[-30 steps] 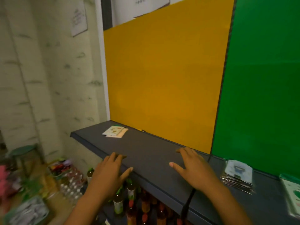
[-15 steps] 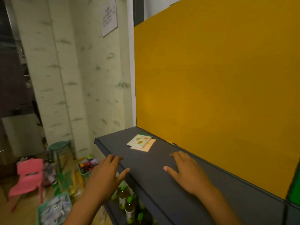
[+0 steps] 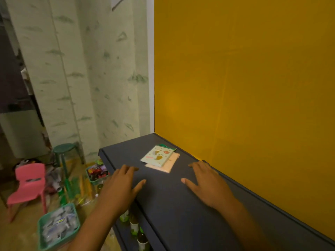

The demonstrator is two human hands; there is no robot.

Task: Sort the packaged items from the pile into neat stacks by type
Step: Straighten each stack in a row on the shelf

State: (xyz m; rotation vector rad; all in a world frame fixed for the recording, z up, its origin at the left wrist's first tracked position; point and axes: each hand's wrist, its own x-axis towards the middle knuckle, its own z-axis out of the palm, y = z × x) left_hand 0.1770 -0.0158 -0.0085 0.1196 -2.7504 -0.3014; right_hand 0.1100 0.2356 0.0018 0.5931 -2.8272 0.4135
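Both hands were out flat over the dark shelf (image 3: pixel 181 205), fingers spread, each grip apart and holding nothing. The left hand (image 3: pixel 119 189) sat at the shelf's front edge, the right hand (image 3: pixel 208 185) nearer the yellow panel (image 3: pixel 253 87). The small stack of packets (image 3: pixel 159 158), a green packet on top of a pink one, lay just beyond the fingertips, between the two hands and slightly ahead, near the shelf's far end, touched by neither.
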